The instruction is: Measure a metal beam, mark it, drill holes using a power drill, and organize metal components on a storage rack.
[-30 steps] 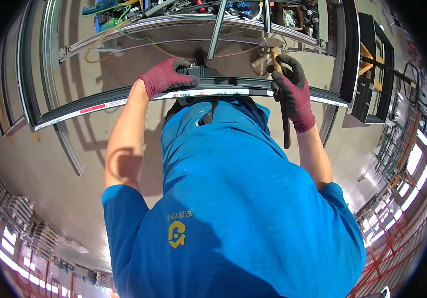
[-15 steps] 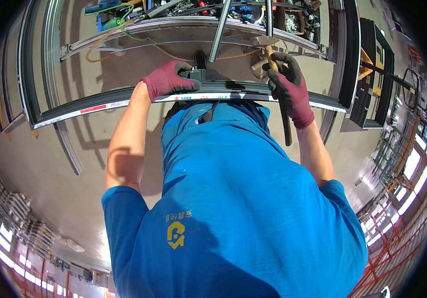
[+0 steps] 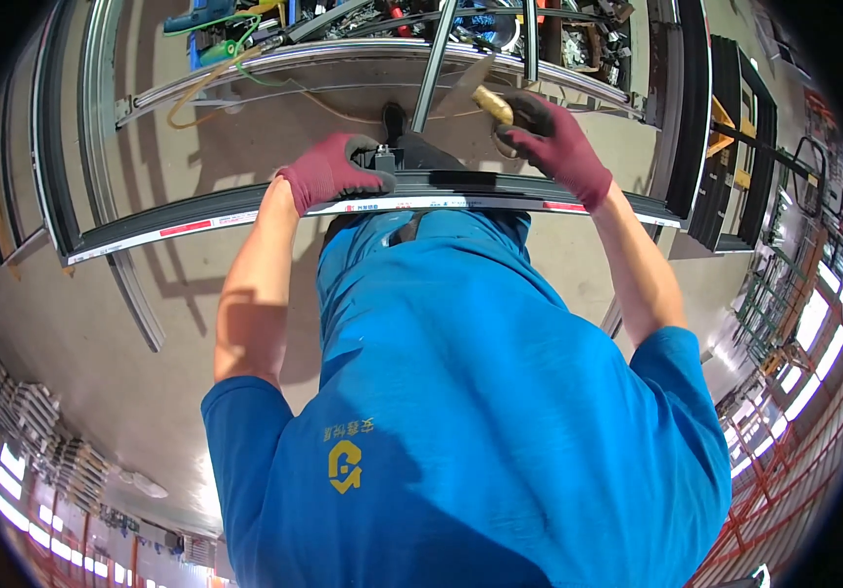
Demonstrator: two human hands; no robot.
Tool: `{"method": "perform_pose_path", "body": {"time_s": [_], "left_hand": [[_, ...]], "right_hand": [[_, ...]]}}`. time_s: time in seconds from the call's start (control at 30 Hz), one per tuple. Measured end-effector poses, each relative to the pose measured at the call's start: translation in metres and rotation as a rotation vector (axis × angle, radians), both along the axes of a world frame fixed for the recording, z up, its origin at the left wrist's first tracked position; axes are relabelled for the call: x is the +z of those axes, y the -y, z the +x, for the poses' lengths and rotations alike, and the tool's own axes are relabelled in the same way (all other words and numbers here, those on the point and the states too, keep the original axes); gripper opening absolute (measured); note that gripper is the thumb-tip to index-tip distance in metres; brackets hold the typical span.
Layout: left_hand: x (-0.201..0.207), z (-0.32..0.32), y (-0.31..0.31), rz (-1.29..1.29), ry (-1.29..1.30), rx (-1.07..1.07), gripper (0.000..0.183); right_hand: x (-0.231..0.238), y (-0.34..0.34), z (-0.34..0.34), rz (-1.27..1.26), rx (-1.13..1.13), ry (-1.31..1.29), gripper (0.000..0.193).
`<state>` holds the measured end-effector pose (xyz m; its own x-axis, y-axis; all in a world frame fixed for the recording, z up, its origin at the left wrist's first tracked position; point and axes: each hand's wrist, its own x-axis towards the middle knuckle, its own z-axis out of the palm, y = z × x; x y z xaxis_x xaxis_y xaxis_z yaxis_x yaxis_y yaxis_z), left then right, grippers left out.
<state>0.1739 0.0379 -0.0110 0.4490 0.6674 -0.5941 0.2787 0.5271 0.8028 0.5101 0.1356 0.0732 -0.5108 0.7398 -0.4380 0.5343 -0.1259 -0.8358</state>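
My left hand (image 3: 335, 169), in a maroon glove with dark palm, is closed about a small black block (image 3: 385, 161) with a bit of metal on top. That block sits against the dark metal frame bar (image 3: 480, 183), which runs crosswise in front of my waist. A hammer (image 3: 493, 104) is gripped in my right hand (image 3: 556, 147), just beyond the bar and right of the block. Its light wooden part shows clearly, while the grey head is smeared by motion and tilts up to the left. The lower handle is hidden behind the glove.
Side bars of the frame (image 3: 688, 108) rise at right and left. Beyond stands a rack rail (image 3: 343, 45) with loose metal parts (image 3: 583, 49) and a green-handled tool (image 3: 217, 51). A slanting metal profile (image 3: 433, 73) reaches toward me. Black frames (image 3: 735, 167) stand at the right.
My right hand has moved away from my body and slightly left, off the bar. The hammer has swung leftward, its head nearer the block's side. My left hand stays at the block.
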Motion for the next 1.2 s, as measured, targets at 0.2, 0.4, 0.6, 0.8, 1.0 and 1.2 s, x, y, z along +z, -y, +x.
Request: {"method": "perform_pose_path", "body": {"time_s": [0.2, 0.4, 0.6, 0.8, 1.0, 1.2], "left_hand": [[0.01, 0.001, -0.004, 0.066, -0.098, -0.035, 0.06], [-0.031, -0.004, 0.012, 0.067, -0.11, 0.012, 0.065], [-0.024, -0.004, 0.011, 0.078, -0.142, 0.007, 0.072], [0.014, -0.002, -0.002, 0.065, -0.221, 0.043, 0.076], [0.012, -0.003, -0.011, -0.054, -0.097, -0.026, 0.075], [0.003, -0.006, -0.008, -0.115, -0.019, -0.037, 0.08]], "right_hand": [[-0.02, -0.014, -0.028, -0.149, 0.149, -0.089, 0.044], [-0.035, -0.037, -0.052, 0.123, 0.382, 0.023, 0.038], [-0.05, -0.035, -0.056, -0.037, 0.357, -0.025, 0.042], [-0.049, -0.064, -0.061, 0.026, 0.339, 0.045, 0.038], [-0.053, -0.047, -0.058, 0.188, 0.539, 0.103, 0.039], [-0.036, -0.072, -0.072, 0.01, 0.102, 0.098, 0.039]]}}
